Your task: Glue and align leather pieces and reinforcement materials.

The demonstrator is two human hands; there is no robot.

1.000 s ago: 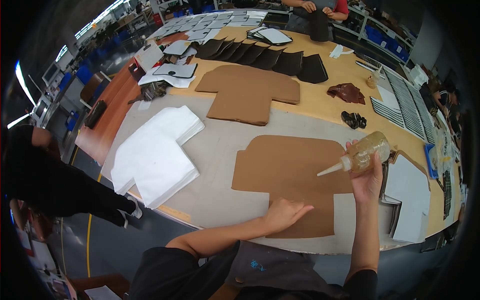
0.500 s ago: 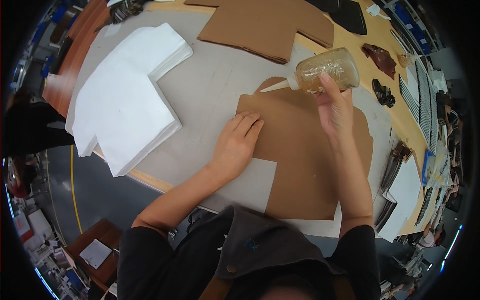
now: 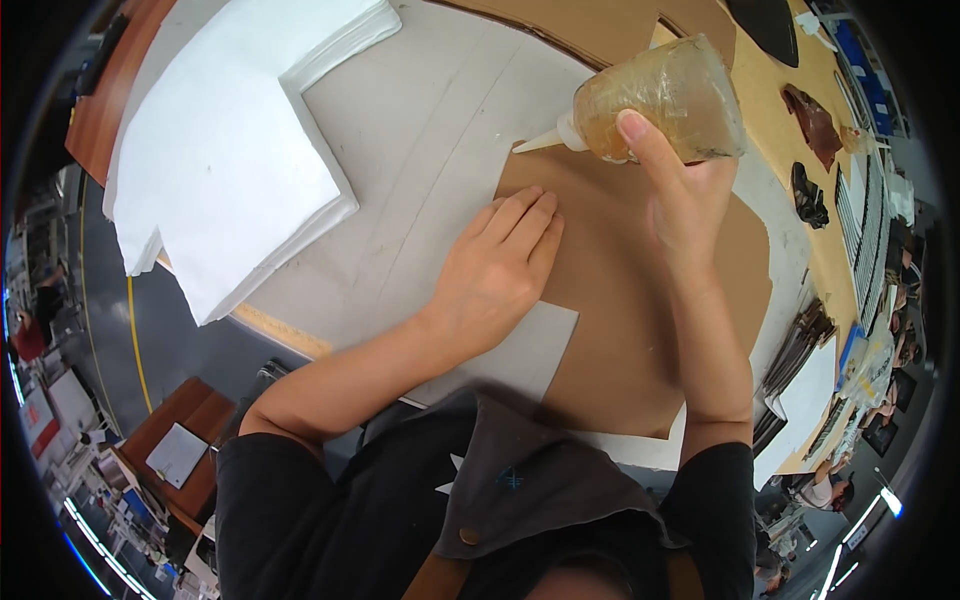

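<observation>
Glue bottle (image 3: 660, 100), clear and full of amber liquid, lies almost on its side in the right hand (image 3: 680, 200), whose fingers and thumb are wrapped firmly round its body; its white nozzle (image 3: 545, 140) points left and touches the far left corner of the brown cut-out sheet (image 3: 650, 300). That sheet lies flat on the grey surface (image 3: 430, 130) straight before the person, and everything else is placed from it. The left hand (image 3: 500, 265) rests palm down on the sheet's left edge, fingers stretched out flat and close together, gripping nothing, just near the nozzle tip. Left of the sheet, well apart from it, sits a stack of white shaped pieces (image 3: 230, 160) on the same surface. Beyond the sheet's far edge another brown sheet (image 3: 600, 25) lies partly in view. To the right of the sheet, small dark leather pieces (image 3: 810, 120) rest on a yellowish board, and further toward the near right corner a pile of dark and white flat pieces (image 3: 810, 380) sits by the edge. Near the sheet's near edge a pale grey panel (image 3: 510, 355) shows, partly under it.
</observation>
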